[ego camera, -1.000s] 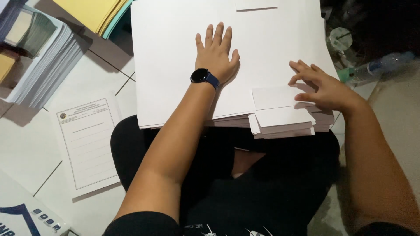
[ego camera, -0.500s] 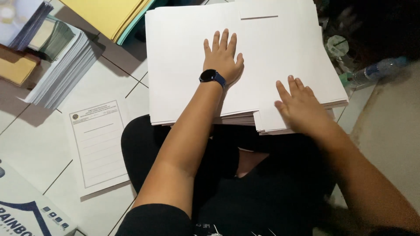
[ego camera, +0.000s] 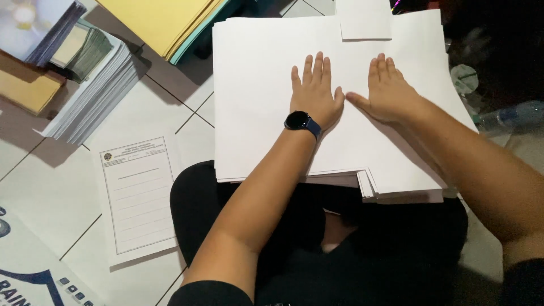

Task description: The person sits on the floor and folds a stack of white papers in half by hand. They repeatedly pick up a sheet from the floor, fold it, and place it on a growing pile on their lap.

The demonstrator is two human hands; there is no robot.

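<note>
Both hands lie flat, fingers spread and grasping nothing, side by side on the white paper stack (ego camera: 255,113): left hand (ego camera: 314,93), right hand (ego camera: 388,90), thumbs nearly touching.

The person wears dark clothing — black trousers (ego camera: 317,249) cover the legs, and a black short sleeve (ego camera: 209,293) shows at the upper end of the left arm, with another dark sleeve edge (ego camera: 524,280) at the right arm. Both forearms are bare. On the left wrist there is a watch (ego camera: 297,120) with a round black face and a dark blue strap. The left hand (ego camera: 313,93) and the right hand (ego camera: 388,90) carry no rings or gloves — only the watch is worn.
</note>
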